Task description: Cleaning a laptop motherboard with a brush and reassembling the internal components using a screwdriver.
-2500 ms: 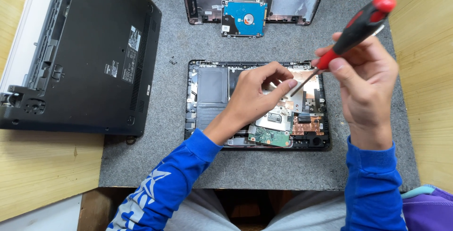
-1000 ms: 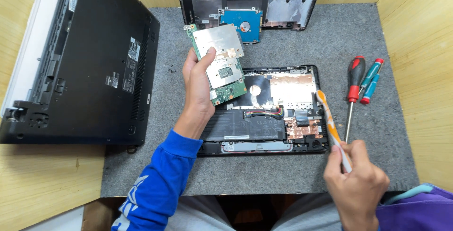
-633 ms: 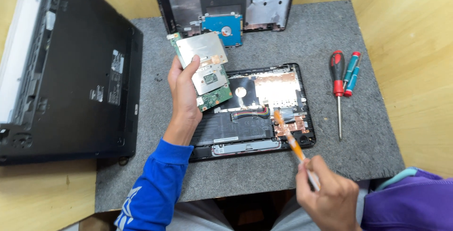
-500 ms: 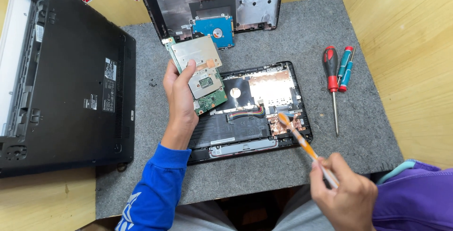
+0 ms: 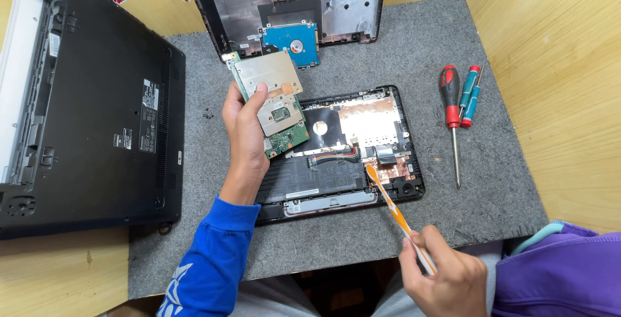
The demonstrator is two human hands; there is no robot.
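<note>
Head view: the left hand (image 5: 244, 132) grips a green circuit board (image 5: 272, 100), lifted just above the opened laptop base (image 5: 336, 152)'s upper left corner. The right hand (image 5: 446, 278) is closed round an orange-and-white toothbrush (image 5: 394, 210), bristle end over the base's lower right part. Right of the base lie a red-handled screwdriver (image 5: 451, 107) and a smaller blue one (image 5: 470, 97); beyond it, a blue hard drive (image 5: 291, 42).

1. The left hand (image 5: 244, 129) holds a circuit board (image 5: 270, 100) raised above the opened laptop base (image 5: 336, 162).
2. The right hand (image 5: 446, 281) grips a toothbrush (image 5: 394, 210), its bristles touching the base's copper part.
3. Two screwdrivers (image 5: 460, 107) lie on the grey mat (image 5: 414, 52), right of the base.
4. A blue hard drive (image 5: 291, 42) rests on a cover panel behind.
</note>
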